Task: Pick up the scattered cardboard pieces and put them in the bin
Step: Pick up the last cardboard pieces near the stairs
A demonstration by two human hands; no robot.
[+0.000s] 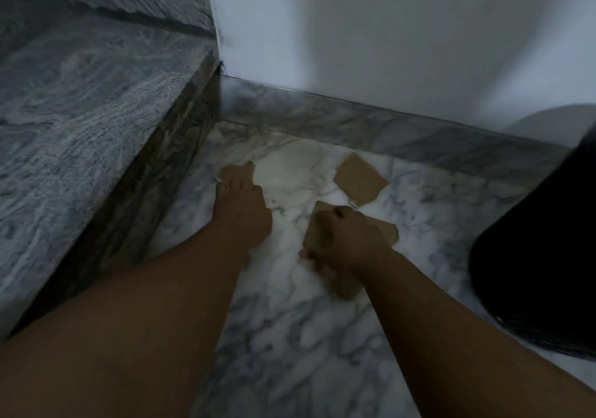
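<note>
Brown cardboard pieces lie on a white marble floor [290, 337] in a corner. My left hand [242, 206] reaches down onto a small piece [230, 170] next to the step, its fingers on the piece; whether they pinch it is unclear. My right hand [345, 237] grips a larger cardboard piece [385, 229], fingers curled round it; more cardboard [343, 288] shows below the wrist. A third loose piece [359, 180] lies flat near the skirting, apart from both hands. A black bin [538, 246] stands at the right edge, only its side visible.
A grey marble stair step [84, 134] rises on the left, its riser right beside my left hand. A marble skirting [371, 121] and white wall [387, 37] close off the far side. Open floor stretches toward me between my forearms.
</note>
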